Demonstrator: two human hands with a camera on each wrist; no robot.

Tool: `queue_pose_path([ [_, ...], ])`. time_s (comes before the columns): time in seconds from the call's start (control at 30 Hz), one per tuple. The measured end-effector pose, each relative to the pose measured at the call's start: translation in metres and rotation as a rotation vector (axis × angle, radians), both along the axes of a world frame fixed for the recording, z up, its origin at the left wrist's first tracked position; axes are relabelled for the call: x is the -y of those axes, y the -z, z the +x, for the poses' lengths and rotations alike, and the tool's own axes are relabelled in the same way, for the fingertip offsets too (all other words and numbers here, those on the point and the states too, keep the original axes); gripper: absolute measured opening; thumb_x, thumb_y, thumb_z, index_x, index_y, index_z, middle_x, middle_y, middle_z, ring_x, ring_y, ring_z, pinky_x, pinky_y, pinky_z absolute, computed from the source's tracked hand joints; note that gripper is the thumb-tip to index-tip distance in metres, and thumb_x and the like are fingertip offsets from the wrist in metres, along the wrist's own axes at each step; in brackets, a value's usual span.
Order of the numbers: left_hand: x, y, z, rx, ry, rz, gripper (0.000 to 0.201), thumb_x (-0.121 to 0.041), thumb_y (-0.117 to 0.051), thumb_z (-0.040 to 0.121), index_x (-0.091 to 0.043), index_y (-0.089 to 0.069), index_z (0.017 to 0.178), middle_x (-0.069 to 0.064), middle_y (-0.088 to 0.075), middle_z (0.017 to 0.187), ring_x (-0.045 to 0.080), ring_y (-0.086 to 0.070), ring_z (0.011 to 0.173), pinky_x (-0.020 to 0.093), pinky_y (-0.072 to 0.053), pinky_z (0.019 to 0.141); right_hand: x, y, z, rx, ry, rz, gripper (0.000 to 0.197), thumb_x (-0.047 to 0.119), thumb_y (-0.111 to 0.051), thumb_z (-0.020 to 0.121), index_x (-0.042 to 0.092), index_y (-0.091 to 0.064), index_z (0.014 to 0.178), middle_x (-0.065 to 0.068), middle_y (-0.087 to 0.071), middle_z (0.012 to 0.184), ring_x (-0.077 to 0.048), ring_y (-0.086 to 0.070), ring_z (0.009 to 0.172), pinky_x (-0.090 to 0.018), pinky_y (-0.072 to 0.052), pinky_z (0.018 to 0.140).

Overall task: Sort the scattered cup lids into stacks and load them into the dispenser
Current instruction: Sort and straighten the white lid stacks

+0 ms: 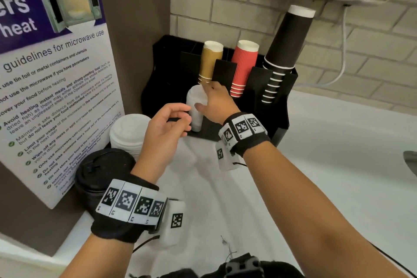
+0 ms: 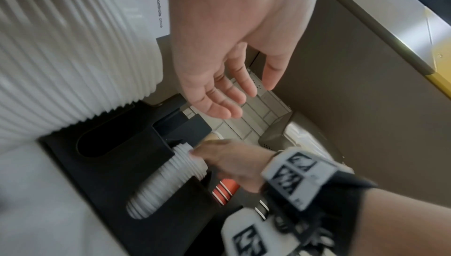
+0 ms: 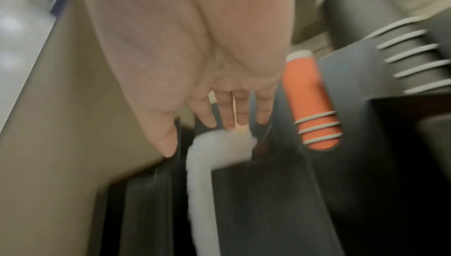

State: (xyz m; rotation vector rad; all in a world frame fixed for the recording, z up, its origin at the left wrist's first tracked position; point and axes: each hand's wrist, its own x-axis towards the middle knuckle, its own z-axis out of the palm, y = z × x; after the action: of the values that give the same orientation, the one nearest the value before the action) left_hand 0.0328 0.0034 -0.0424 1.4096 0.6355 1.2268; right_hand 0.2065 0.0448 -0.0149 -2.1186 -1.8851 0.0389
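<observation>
A black dispenser [image 1: 277, 108] stands against the brick wall. A column of white lids [image 1: 195, 117] sits in its front left slot, also seen in the left wrist view [image 2: 165, 181] and, blurred, in the right wrist view [image 3: 200, 183]. My right hand [image 1: 212, 101] rests on top of that column with straight fingers [image 3: 207, 119]. My left hand [image 1: 171, 119] hovers just left of the slot, fingers relaxed and empty [image 2: 219, 94]. On the counter to the left stand a stack of larger white lids [image 1: 128, 133] and a stack of black lids [image 1: 101, 171].
Gold cups [image 1: 209, 61], red cups [image 1: 243, 67] and black cups [image 1: 286, 45] stand upside down in the dispenser's rear slots. A microwave poster [image 1: 52, 74] leans at the left. White counter [image 1: 338, 165] stretches right toward a sink edge [image 1: 410, 160].
</observation>
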Motion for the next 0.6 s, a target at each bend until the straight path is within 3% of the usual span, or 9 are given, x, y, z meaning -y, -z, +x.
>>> queue_pose_path([
  [0.1, 0.004, 0.005, 0.008, -0.018, 0.029, -0.018, 0.022, -0.003, -0.056, 0.093, -0.023, -0.065, 0.099, -0.02, -0.062, 0.075, 0.005, -0.062, 0.074, 0.015, -0.051, 0.067, 0.038, -0.01, 0.033, -0.402, 0.156, 0.267, 0.05, 0.025, -0.06, 0.091, 0.007, -0.045, 0.135, -0.015, -0.05, 0.126, -0.027, -0.051, 0.115, -0.029, -0.04, 0.095],
  [0.17, 0.007, 0.009, 0.014, -0.034, 0.053, -0.036, 0.021, -0.006, -0.057, 0.094, -0.024, -0.065, 0.098, -0.017, -0.061, 0.078, 0.005, -0.063, 0.074, 0.015, -0.05, 0.066, 0.071, -0.011, 0.058, -0.632, 0.334, 0.358, 0.032, 0.02, -0.056, 0.091, 0.008, -0.051, 0.12, -0.009, -0.059, 0.102, -0.023, -0.059, 0.091, -0.031, -0.047, 0.078],
  [0.23, 0.011, 0.012, 0.02, -0.053, 0.083, -0.043, 0.022, -0.008, -0.057, 0.094, -0.028, -0.065, 0.095, -0.011, -0.061, 0.083, 0.005, -0.064, 0.074, 0.015, -0.05, 0.066, 0.105, -0.006, 0.082, -0.811, 0.514, 0.324, 0.024, 0.014, -0.048, 0.093, 0.008, -0.048, 0.116, -0.009, -0.057, 0.092, -0.024, -0.06, 0.08, -0.035, -0.053, 0.072],
  [0.27, 0.014, 0.012, 0.024, -0.06, 0.101, -0.046, 0.023, -0.008, -0.057, 0.094, -0.029, -0.065, 0.094, -0.009, -0.061, 0.085, 0.005, -0.064, 0.074, 0.015, -0.05, 0.066, 0.121, -0.001, 0.094, -0.826, 0.601, 0.243, 0.026, 0.014, -0.044, 0.095, 0.005, -0.048, 0.118, -0.012, -0.058, 0.096, -0.028, -0.062, 0.084, -0.039, -0.056, 0.076],
  [0.33, 0.018, 0.013, 0.03, -0.07, 0.138, -0.049, 0.023, -0.008, -0.057, 0.094, -0.029, -0.066, 0.094, -0.007, -0.061, 0.086, 0.006, -0.064, 0.075, 0.015, -0.049, 0.066, 0.148, 0.01, 0.114, -0.672, 0.703, -0.034, 0.035, 0.016, -0.043, 0.097, -0.001, -0.049, 0.126, -0.02, -0.057, 0.115, -0.036, -0.06, 0.105, -0.047, -0.052, 0.091],
  [0.4, 0.022, 0.013, 0.036, -0.077, 0.17, -0.047, 0.022, -0.009, -0.057, 0.094, -0.029, -0.066, 0.095, -0.007, -0.062, 0.085, 0.006, -0.065, 0.075, 0.014, -0.049, 0.065, 0.167, 0.021, 0.122, -0.455, 0.696, -0.322, 0.049, 0.027, -0.052, 0.095, 0.008, -0.043, 0.139, -0.016, -0.05, 0.136, -0.033, -0.051, 0.122, -0.043, -0.045, 0.101],
  [0.5, 0.03, 0.013, 0.043, -0.081, 0.207, -0.052, 0.022, -0.009, -0.057, 0.094, -0.028, -0.067, 0.095, -0.01, -0.063, 0.082, 0.006, -0.064, 0.075, 0.014, -0.049, 0.065, 0.181, 0.036, 0.121, -0.37, 0.637, -0.556, 0.079, 0.039, -0.073, 0.078, 0.031, -0.033, 0.146, -0.003, -0.045, 0.144, -0.025, -0.049, 0.125, -0.034, -0.043, 0.094],
  [0.6, 0.035, 0.013, 0.047, -0.095, 0.227, -0.051, 0.021, -0.009, -0.057, 0.094, -0.027, -0.066, 0.097, -0.012, -0.063, 0.081, 0.007, -0.064, 0.076, 0.016, -0.05, 0.067, 0.18, 0.049, 0.118, -0.293, 0.575, -0.65, 0.092, 0.034, -0.083, 0.065, 0.036, -0.035, 0.144, 0.001, -0.044, 0.145, -0.024, -0.05, 0.123, -0.035, -0.044, 0.088],
])
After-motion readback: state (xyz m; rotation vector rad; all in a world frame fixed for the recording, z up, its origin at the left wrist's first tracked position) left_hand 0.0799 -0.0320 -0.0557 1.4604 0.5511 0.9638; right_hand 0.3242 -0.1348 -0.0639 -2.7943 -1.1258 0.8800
